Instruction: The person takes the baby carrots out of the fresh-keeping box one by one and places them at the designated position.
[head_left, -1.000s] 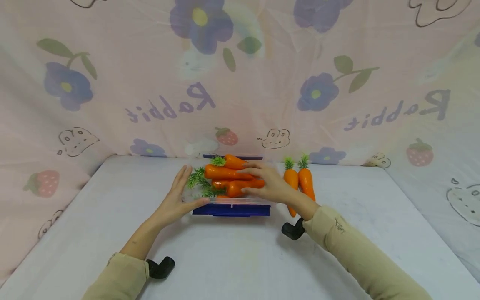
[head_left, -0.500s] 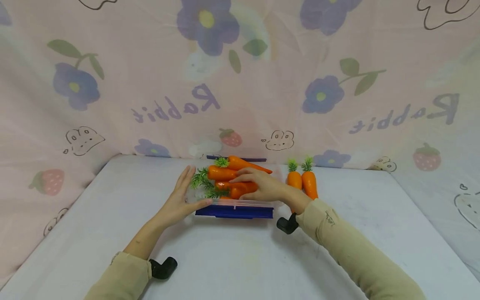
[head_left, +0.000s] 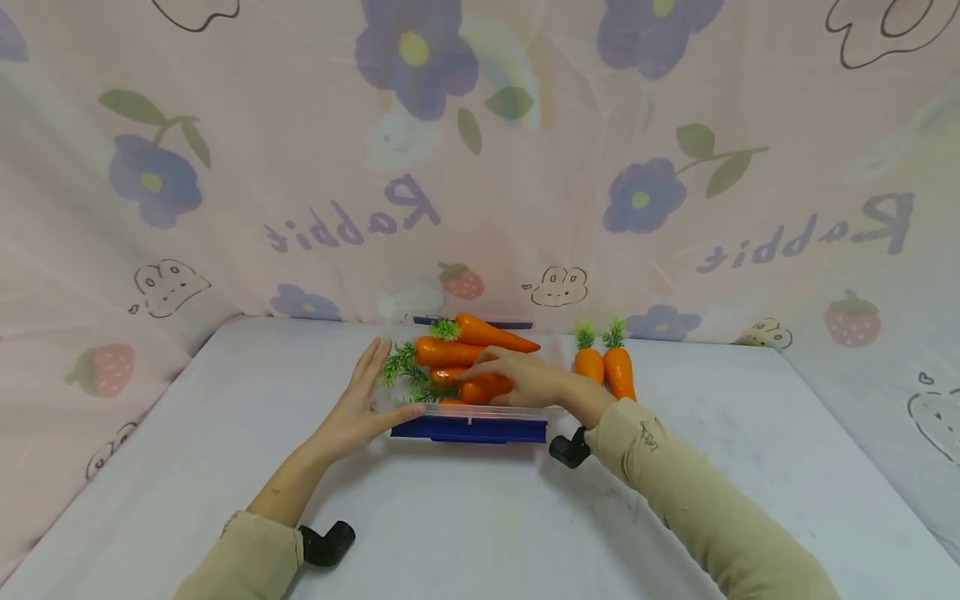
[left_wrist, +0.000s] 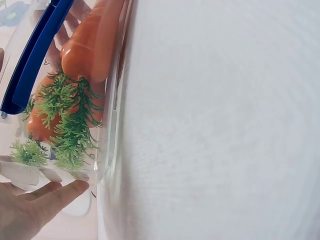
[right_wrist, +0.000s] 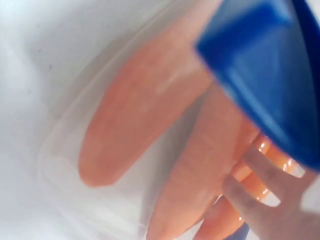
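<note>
In the head view, a clear plastic box [head_left: 525,412] with blue latch flaps stands at the back middle of the table, filled with several orange carrots [head_left: 442,352] with green tops. My left hand [head_left: 356,417] rests against the box's left end, fingers straight along the wall and thumb on the front rim. The left wrist view shows these fingers [left_wrist: 55,200] flat against the clear wall. Over the box's right part, my right hand [head_left: 528,379] reaches in, its fingers touching the carrots. Spread fingers [right_wrist: 270,175] lie on carrots in the right wrist view.
Two more carrots [head_left: 618,372] lie on the white table [head_left: 465,525] just right of the box, partly hidden behind my right wrist. A patterned cloth [head_left: 510,183] hangs behind the table. A black wrist fitting [head_left: 327,544] sticks out from each sleeve.
My right hand has moved slightly left and lower onto the carrots, uncovering the rear carrot's tip. The left hand stays against the box. The view has shifted slightly.
</note>
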